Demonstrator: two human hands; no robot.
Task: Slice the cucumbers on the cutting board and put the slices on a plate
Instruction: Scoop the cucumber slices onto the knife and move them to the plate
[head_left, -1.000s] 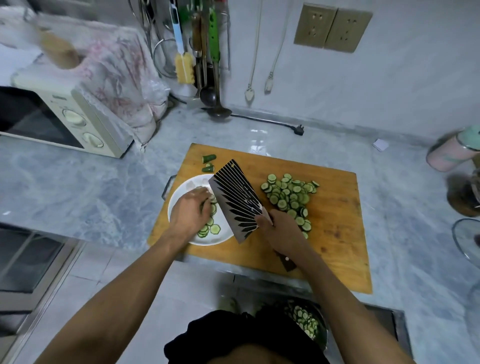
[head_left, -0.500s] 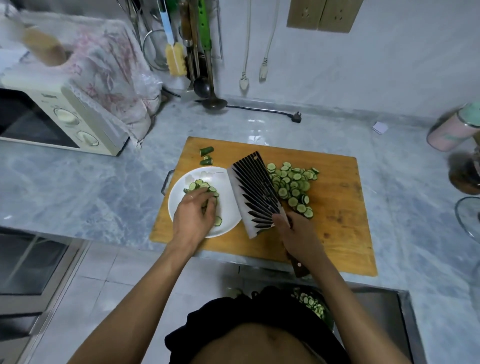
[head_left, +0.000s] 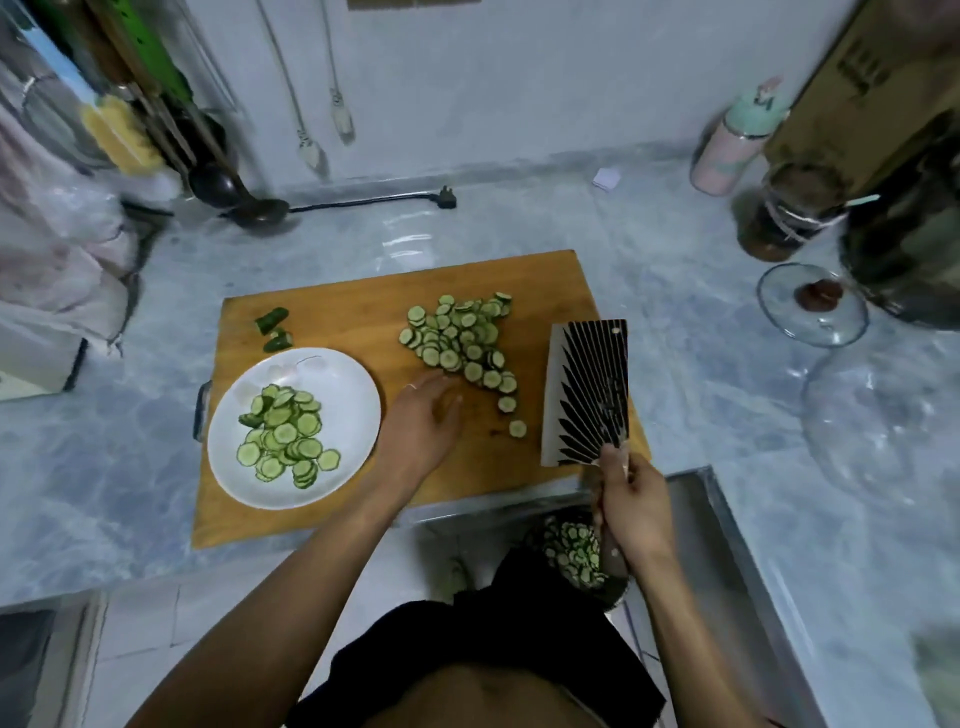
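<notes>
Head cam: slicing looks done, approx half moved – one batch on plate (head_left: 343, 384), bigger slice pile (head_left: 460, 338) left on cutting board (head_left: 343, 301) w/ left hand (head_left: 423, 421) flat-fingered beside it, right hand (head_left: 631, 501) gripping cleaver (head_left: 587, 389).

On the desk (head_left: 701, 374) in front of you lies the cutting board (head_left: 358, 312). The plate (head_left: 343, 395) sits on its left part with slices in it. The pile of slices (head_left: 457, 338) lies on the board right of the plate; two end pieces (head_left: 274, 328) lie behind the plate. The cleaver (head_left: 587, 389) stands at the board's right edge.
</notes>
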